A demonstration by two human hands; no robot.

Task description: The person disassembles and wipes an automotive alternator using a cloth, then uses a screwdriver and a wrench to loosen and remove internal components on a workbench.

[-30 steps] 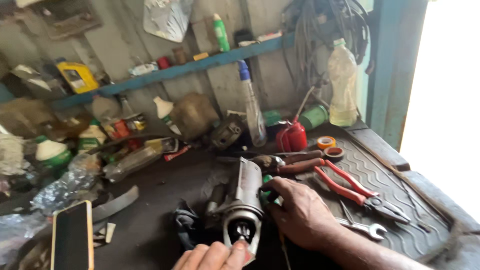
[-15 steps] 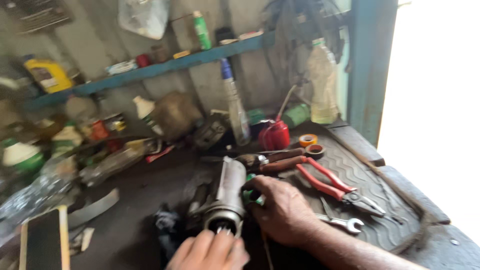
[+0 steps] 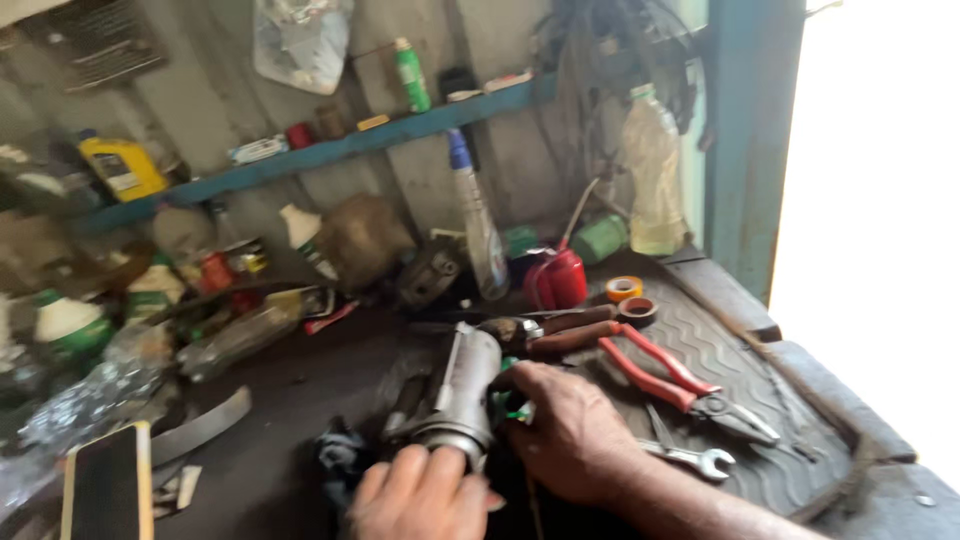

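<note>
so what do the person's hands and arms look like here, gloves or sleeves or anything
Both hands are bare: no gloves on the left hand or the right hand. The right forearm is uncovered as far as the frame shows, with no sleeve, watch or ring visible. Dark grime seems to mark the fingers.

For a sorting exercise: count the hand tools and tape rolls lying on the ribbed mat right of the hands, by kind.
Red-handled pliers: 1
Brown-handled tool: 1
Spanner: 1
Tape rolls: 2
Total: 5
</note>
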